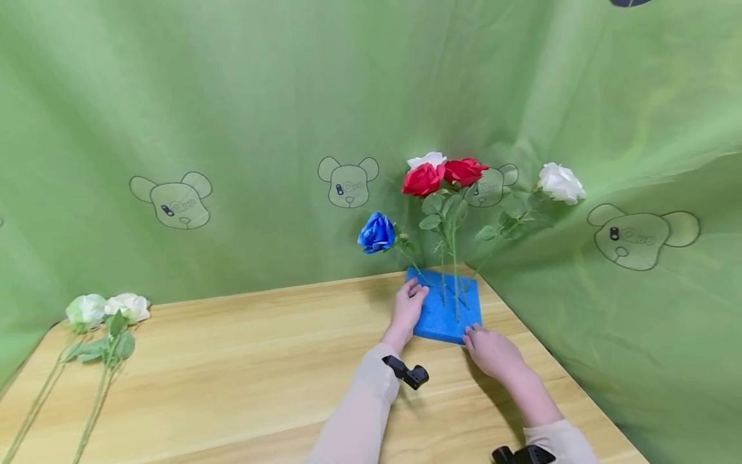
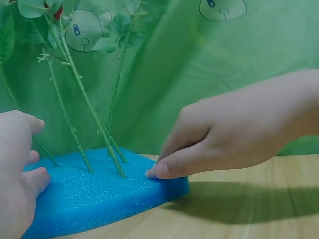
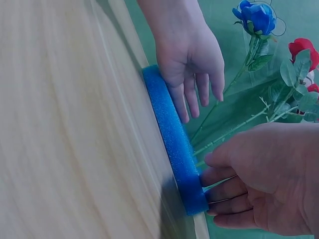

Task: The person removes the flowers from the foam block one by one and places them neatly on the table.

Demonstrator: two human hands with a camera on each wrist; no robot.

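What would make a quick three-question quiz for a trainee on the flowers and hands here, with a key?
1. Count: how many red flowers stand in the blue foam block?

2. True or false: two pale flowers lie on the table, apart from the block.

3. Choose: in the head view, which hand touches the block's near right corner?
a) left hand
b) right hand
c) neither

Key: 1. Two. 2. True. 3. b.
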